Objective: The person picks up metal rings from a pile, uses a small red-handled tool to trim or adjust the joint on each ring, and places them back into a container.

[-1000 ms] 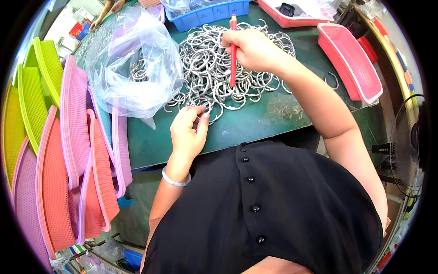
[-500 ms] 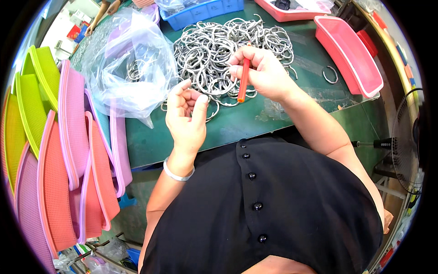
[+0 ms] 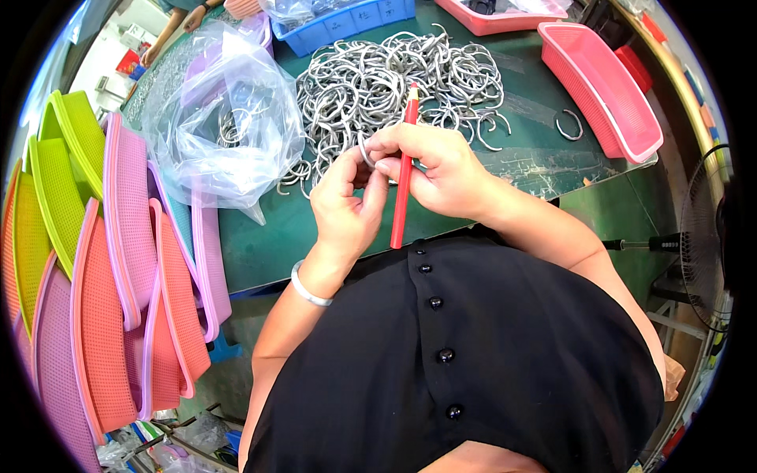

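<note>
My left hand (image 3: 347, 197) is closed, its fingertips pinching an open-ended silver metal ring (image 3: 365, 151), most of which the fingers hide. Close against it, my right hand (image 3: 441, 169) grips a red pencil (image 3: 402, 193) that stands tilted, pale tip toward the pile. The thumb and forefinger of that hand also meet at the ring. Just beyond both hands lies a heap of similar metal rings (image 3: 355, 87) on the green table (image 3: 260, 248).
Left of the heap is a clear plastic bag (image 3: 236, 150) with some rings inside. Stacked colourful baskets (image 3: 102, 315) fill the left side. A pink basket (image 3: 599, 98), a blue crate (image 3: 343, 24), a single ring (image 3: 569, 124) and a fan (image 3: 702, 244) are around. Another person's hand (image 3: 193, 17) shows far left.
My hands have come together, with a ring now between them. The right hand has moved down toward me, and the pencil has swung so its pale tip shows.
</note>
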Demonstrator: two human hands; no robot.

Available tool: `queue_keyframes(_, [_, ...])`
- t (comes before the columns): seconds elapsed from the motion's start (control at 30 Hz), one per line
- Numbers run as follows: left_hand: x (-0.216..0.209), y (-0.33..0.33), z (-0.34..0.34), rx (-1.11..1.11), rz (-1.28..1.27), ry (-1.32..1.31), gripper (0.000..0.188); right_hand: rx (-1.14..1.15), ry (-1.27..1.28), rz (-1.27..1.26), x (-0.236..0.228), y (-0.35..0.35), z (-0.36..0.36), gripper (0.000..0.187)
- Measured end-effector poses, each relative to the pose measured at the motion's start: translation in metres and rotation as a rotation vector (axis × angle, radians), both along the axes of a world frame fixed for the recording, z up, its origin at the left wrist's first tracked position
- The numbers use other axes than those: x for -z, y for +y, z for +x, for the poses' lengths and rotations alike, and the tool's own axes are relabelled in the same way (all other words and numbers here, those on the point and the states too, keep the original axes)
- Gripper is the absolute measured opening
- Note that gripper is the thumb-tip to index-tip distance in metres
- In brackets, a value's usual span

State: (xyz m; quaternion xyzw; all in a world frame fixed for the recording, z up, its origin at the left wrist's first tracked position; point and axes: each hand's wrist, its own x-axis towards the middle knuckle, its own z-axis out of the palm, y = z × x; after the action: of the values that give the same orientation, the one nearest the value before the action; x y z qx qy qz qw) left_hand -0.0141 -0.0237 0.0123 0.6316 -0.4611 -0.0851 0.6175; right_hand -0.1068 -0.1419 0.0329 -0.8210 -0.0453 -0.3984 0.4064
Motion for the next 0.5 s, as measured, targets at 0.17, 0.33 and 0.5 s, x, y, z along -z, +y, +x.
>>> queue_keyframes(0.17, [-0.001,0.005,0.004,0.077,-0.01,0.475,0.015,0.107,-0.055,-0.084,-0.01,-0.014,-0.017,0.018])
queue_keyframes(0.33, [-0.001,0.01,0.016,0.144,0.016,0.657,0.016,0.107,0.032,0.325,0.004,-0.031,-0.025,0.015])
queue_keyframes(0.5, [-0.003,0.009,0.019,0.187,0.06,0.769,0.016,-0.077,0.244,0.698,0.004,-0.029,-0.025,0.017])
